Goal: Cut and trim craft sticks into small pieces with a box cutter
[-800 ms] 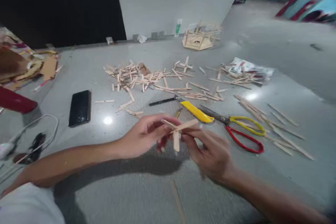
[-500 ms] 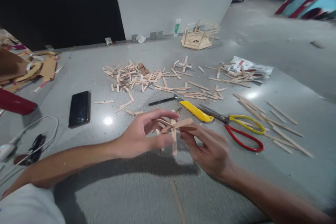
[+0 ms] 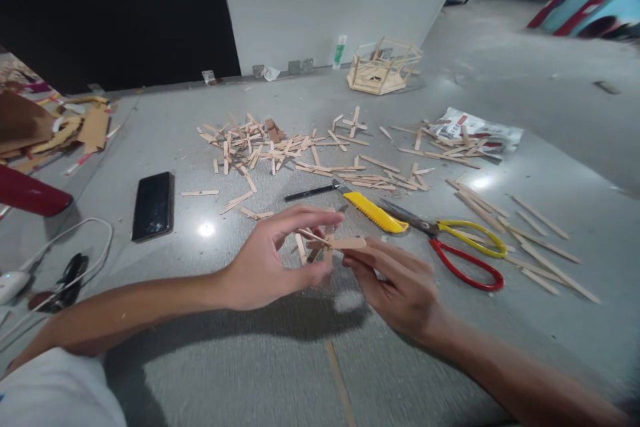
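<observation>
Between my hands is a small crossed assembly of wooden craft sticks (image 3: 345, 243), with its upright stick blurred. My right hand (image 3: 395, 280) pinches it from the right between thumb and fingers. Curved around its left side, my left hand (image 3: 280, 253) has thumb and index finger apart, close to the upright stick's ends; whether they touch it is hard to see. The other left fingers are partly hidden. Just beyond the hands lie a yellow utility knife (image 3: 375, 212) and scissors (image 3: 467, 253) with one yellow and one red handle.
Behind the hands spreads a pile of craft sticks (image 3: 250, 147). Longer strips (image 3: 530, 233) lie right, near a plastic packet (image 3: 480, 127). A stick-built frame (image 3: 383, 70) and glue stick (image 3: 339, 52) stand at the back. A phone (image 3: 153, 207) and white cable (image 3: 95, 267) are left.
The crossed sticks have turned between my hands, and the upright one is now blurred. My left thumb has shifted slightly left. My right hand keeps its pinch.
</observation>
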The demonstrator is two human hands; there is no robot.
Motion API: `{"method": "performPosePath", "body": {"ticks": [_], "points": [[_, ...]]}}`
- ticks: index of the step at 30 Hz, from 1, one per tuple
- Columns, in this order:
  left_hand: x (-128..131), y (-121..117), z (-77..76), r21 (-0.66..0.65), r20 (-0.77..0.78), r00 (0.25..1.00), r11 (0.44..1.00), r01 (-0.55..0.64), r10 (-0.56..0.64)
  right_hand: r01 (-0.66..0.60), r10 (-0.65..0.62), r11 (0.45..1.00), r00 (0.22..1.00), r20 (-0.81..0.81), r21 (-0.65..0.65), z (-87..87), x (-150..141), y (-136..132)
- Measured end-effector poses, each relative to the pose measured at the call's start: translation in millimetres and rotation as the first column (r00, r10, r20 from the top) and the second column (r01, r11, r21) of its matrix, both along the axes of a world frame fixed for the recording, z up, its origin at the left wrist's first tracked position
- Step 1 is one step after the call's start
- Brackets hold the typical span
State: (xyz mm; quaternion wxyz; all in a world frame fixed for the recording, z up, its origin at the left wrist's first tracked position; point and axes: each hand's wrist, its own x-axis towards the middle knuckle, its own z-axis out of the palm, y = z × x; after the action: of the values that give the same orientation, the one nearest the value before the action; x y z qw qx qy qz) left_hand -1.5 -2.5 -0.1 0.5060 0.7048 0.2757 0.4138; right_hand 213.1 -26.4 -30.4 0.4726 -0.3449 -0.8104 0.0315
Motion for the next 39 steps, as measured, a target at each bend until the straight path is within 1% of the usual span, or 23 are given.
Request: {"method": "performPosePath", "body": {"ticks": [5, 11, 15, 20, 23, 27, 29, 31, 32, 34, 37, 39], "points": [[0.4, -0.5, 0.1, 0.007, -0.023, 0.999, 0.999, 0.038, -0.037, 0.004, -0.004, 1.000, 1.000, 0.000, -0.022, -0.9, 0.0, 0.6], [1.4, -2.2, 2.7, -0.066, -0.092, 0.995, 0.998, 0.025, -0.031, -0.036, 0.035, 0.999, 0.999, -0.027, -0.033, -3.0, -0.4, 0.4], [1.5, -1.9, 3.0, -0.068, -0.113, 0.993, 0.997, 0.028, -0.036, -0.042, 0.042, 0.998, 0.999, 0.001, -0.043, -5.1, 2.3, 0.0], [0.9, -0.4, 4.0, -0.125, -0.179, 0.981, 0.991, 0.051, -0.073, -0.114, 0.111, 0.988, 0.993, -0.035, -0.102, -9.8, 2.1, 0.0], [2.0, 0.9, 4.4, -0.154, -0.160, 0.985, 0.987, 0.041, -0.066, -0.061, 0.055, 0.993, 0.997, -0.062, -0.098, -7.2, 0.1, 0.5], [4.4, 1.5, 1.7, -0.092, -0.140, 0.990, 0.995, -0.031, 0.018, 0.022, -0.024, 0.999, 0.997, -0.067, -0.037, -1.2, -1.4, 2.0], [5.0, 1.3, 0.1, -0.040, -0.163, 0.983, 0.995, -0.090, 0.082, 0.035, -0.037, 0.999, 0.996, -0.082, -0.021, -1.3, -1.4, 2.5], [5.3, 1.2, -0.5, 0.018, -0.187, 0.974, 0.992, -0.126, 0.127, 0.035, -0.037, 0.999, 0.995, -0.094, -0.032, -3.4, -0.8, 2.6], [5.3, 1.3, -0.3, 0.040, -0.191, 0.973, 0.991, -0.126, 0.131, 0.029, -0.032, 0.999, 0.995, -0.095, -0.041, -4.5, -0.4, 2.4], [5.5, 2.0, 0.9, 0.059, -0.190, 0.977, 0.994, -0.090, 0.100, 0.014, -0.018, 0.999, 0.996, -0.083, -0.052, -5.9, 0.3, 1.8], [5.7, 3.3, 2.7, 0.064, -0.204, 0.978, 0.998, -0.024, 0.036, -0.007, 0.004, 0.998, 0.999, -0.055, -0.062, -5.5, 0.2, 0.9], [5.7, 3.9, 2.6, 0.051, -0.203, 0.979, 0.999, -0.015, 0.025, -0.008, 0.004, 0.998, 0.998, -0.059, -0.060, -4.6, -0.7, 1.1]]}}
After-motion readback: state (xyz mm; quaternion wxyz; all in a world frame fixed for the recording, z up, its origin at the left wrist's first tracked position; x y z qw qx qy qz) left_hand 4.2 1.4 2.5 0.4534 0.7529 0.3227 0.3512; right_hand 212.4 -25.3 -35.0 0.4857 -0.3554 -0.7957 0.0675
